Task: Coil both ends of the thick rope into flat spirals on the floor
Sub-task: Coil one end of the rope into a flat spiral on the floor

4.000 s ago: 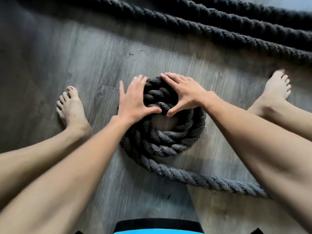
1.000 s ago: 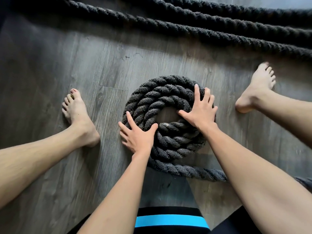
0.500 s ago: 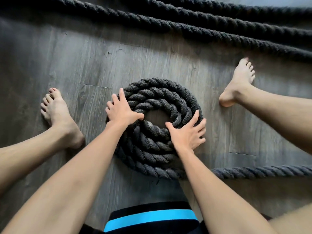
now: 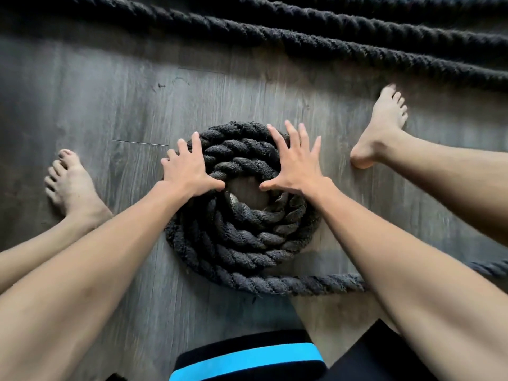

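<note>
From the head camera, the thick dark rope is lying on the grey wood-grain floor, wound into a flat spiral of several turns between the person's spread legs, with a small bare patch of floor showing at its centre. The left hand is pressing on the spiral's far left side, fingers straight and a little spread, thumb stretching toward the centre hole; it is gripping nothing. The right hand is resting flat on the far right side, fingers splayed wide, thumb reaching inward, likewise curling round nothing. The two thumbs are pointing at each other across the hole, apart. A loose run of rope is leaving the spiral's near edge and heading right, passing under the right forearm. More rope lengths are stretching side by side across the far floor. A bare left foot is resting left of the spiral, a bare right foot lying beyond its right side. A black waistband with a blue stripe is showing at the bottom edge
</note>
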